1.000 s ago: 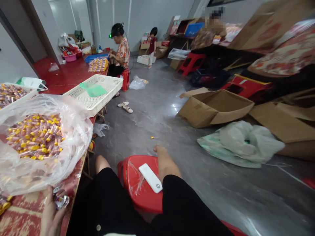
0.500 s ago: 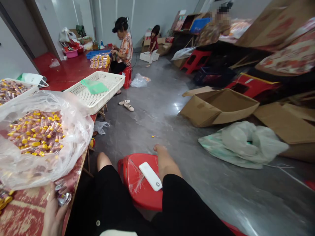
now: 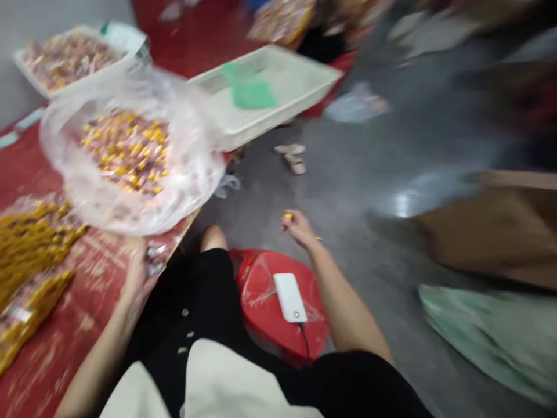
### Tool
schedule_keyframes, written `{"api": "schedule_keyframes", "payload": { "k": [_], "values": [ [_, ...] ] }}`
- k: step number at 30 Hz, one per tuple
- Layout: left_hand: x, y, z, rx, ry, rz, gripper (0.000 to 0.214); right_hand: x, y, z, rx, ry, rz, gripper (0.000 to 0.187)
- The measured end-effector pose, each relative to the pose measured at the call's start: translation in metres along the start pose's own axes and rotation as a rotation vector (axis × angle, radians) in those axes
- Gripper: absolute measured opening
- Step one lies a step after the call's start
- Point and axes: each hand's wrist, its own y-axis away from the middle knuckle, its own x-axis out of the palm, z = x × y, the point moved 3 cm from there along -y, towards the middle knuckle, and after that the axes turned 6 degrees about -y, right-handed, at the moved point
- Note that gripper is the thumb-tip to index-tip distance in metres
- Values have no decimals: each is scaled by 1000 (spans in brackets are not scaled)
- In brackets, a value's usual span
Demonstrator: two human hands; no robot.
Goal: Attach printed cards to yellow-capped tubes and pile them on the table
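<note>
My left hand [image 3: 137,284] rests at the edge of the red table [image 3: 87,325], shut on a small foil-wrapped packet [image 3: 155,259]. My right hand [image 3: 298,227] is out over the grey floor, its fingertips pinching a small yellow piece [image 3: 288,216]. Between my hands, a white rectangular power bank [image 3: 290,297] with a black cable lies on a red plastic stool [image 3: 278,313]. A clear plastic bag [image 3: 130,197] on the table holds many yellow-capped tubes [image 3: 126,151]. Motion blur hides fine detail.
Long packs of yellow items [image 3: 30,249] lie on the table. A white perforated tray [image 3: 278,87] holding a green sheet [image 3: 250,87] overhangs the table edge. Sandals [image 3: 290,158] sit on the floor, with a cardboard box [image 3: 491,226] and a pale green bag [image 3: 487,342] to the right.
The view has swung left and tilted down. My right hand has risen from beside the stool with a yellow piece in its fingers. The small yellow bit on the floor no longer shows.
</note>
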Motion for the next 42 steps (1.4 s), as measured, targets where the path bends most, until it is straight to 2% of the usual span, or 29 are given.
{"api": "schedule_keyframes", "payload": {
  "k": [1, 3, 6, 7, 9, 11, 16, 18, 23, 26, 28, 31, 34, 36, 38, 40, 42],
  "values": [
    [0, -1, 2, 47, 18, 25, 43, 24, -2, 15, -63, -50, 24, 40],
    [-2, -7, 6, 119, 44, 62, 54, 73, 9, 49, -253, -321, 64, 39],
    [-13, -11, 12, 133, 56, 82, 62, 131, 59, 103, -510, -882, 172, 33],
    [-18, -9, 13, 127, 59, 88, 62, 145, 78, 119, -561, -994, 203, 33],
    [-27, -4, 14, 124, 73, 98, 61, 169, 107, 144, -633, -1046, 228, 32],
    [-38, -1, 14, 120, 107, 86, 61, 187, 122, 158, -683, -1021, 218, 32],
    [-60, -2, 18, 53, 208, 47, 61, 209, 130, 158, -704, -892, 220, 36],
    [-63, -2, 20, 47, 227, 48, 60, 216, 134, 157, -694, -869, 224, 36],
    [-66, 1, 19, 95, 269, 88, 60, 230, 150, 153, -724, -870, 134, 38],
    [-71, 3, 17, 89, 227, 110, 58, 241, 158, 148, -778, -828, 311, 42],
    [-74, 6, 19, 67, 227, 107, 57, 247, 160, 145, -777, -817, 366, 39],
    [-76, 14, 24, 44, 302, 106, 58, 252, 160, 143, -778, -820, 217, 38],
    [-73, 24, 31, 12, 326, 108, 53, 258, 161, 145, -895, -770, 127, 32],
    [-70, 26, 32, -17, 325, 130, 48, 263, 162, 145, -965, -688, 156, 32],
    [-69, 26, 32, -46, 331, 163, 46, 266, 163, 143, -1003, -652, 235, 47],
    [-68, 25, 31, -85, 344, 203, 45, 268, 166, 143, -1015, -672, 340, 57],
    [-68, 24, 31, -110, 351, 238, 44, 266, 169, 143, -1016, -709, 387, 56]
  ]
}}
